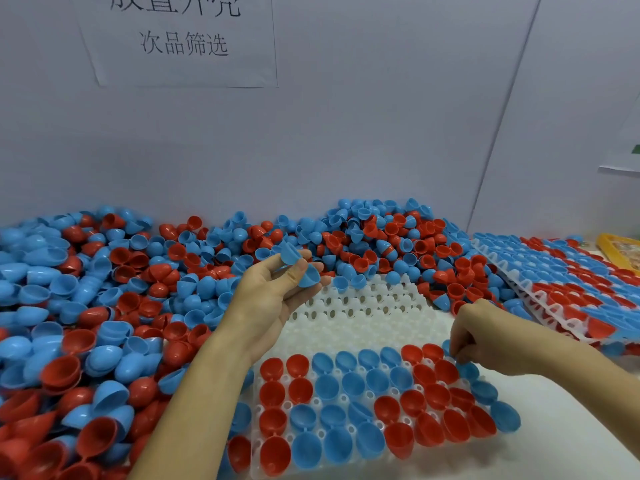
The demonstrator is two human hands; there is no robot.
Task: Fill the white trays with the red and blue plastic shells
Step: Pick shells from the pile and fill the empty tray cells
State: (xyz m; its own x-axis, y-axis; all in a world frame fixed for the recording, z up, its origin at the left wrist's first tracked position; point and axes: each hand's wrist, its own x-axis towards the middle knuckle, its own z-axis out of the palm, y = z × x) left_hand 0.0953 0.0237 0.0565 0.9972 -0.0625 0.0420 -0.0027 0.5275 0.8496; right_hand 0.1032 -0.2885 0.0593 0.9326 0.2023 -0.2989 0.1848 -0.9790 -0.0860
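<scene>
A white tray [363, 320] lies in front of me, its near rows filled with red and blue shells and its far rows bare. My left hand [273, 299] is raised over the tray's far left part and grips blue shells [298, 268] between thumb and fingers. At the tray's right edge my right hand [474, 337] has its fingers curled down onto a blue shell [465, 370] in the top filled row. A big loose heap of red and blue shells [104, 306] covers the table to the left and behind.
Filled white trays [568, 289] are stacked at the right, slanting away. A yellow container [620, 251] sits at the far right edge. A grey partition wall with a paper sign [180, 39] stands close behind the heap. White tabletop [571, 445] shows at bottom right.
</scene>
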